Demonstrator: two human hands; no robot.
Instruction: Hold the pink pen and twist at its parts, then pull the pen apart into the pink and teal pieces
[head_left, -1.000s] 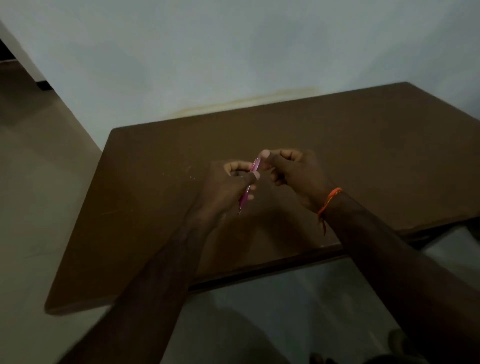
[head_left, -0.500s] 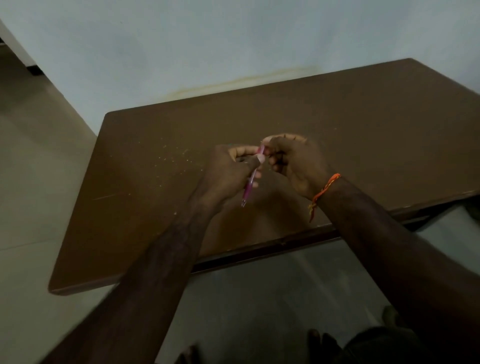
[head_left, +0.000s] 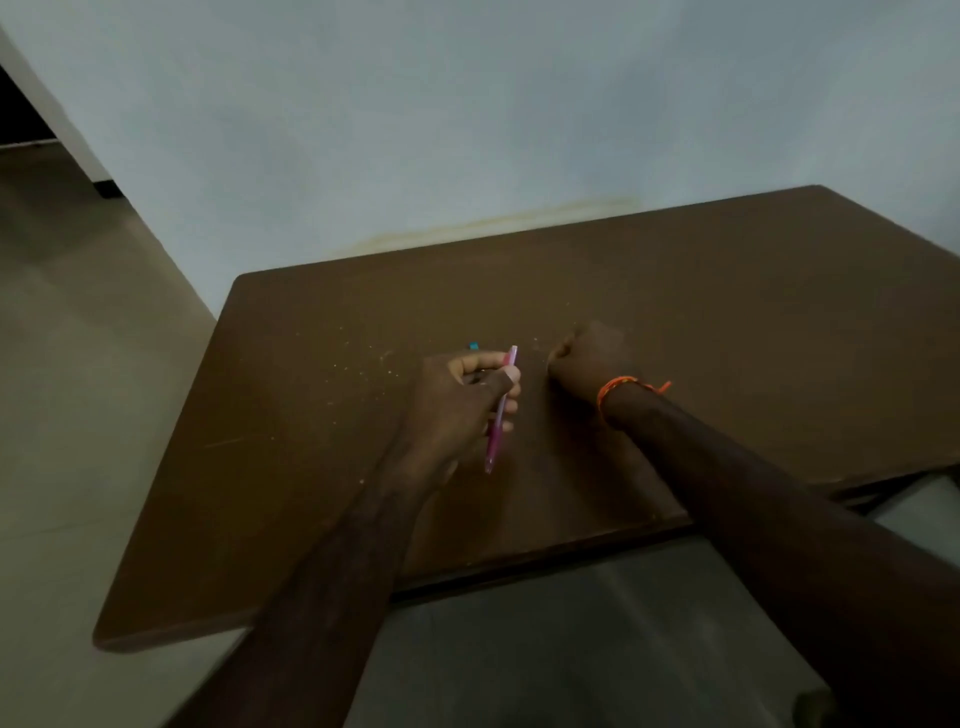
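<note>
Head view: the left hand (head_left: 457, 400) is gripping a pink pen (head_left: 500, 410) just above the brown surface (head_left: 727, 332), fingers curled round the barrel, tip pointing back toward the person. The right hand (head_left: 589, 353) is sitting clenched just beside it, apart from the pen. Looks like the pen is partway through being taken apart, though that's a guess. Whether the fist is hiding anything, can't tell. A tiny teal bit (head_left: 473, 345) is peeking out behind the left hand, too small to identify.

One head-worn wide-angle view only, seen from above the near edge of the tabletop (head_left: 727, 322), directed forward and down, both forearms entering from the bottom, wall (head_left: 467, 104) behind, floor (head_left: 78, 364) at left, hands seen at close range.
</note>
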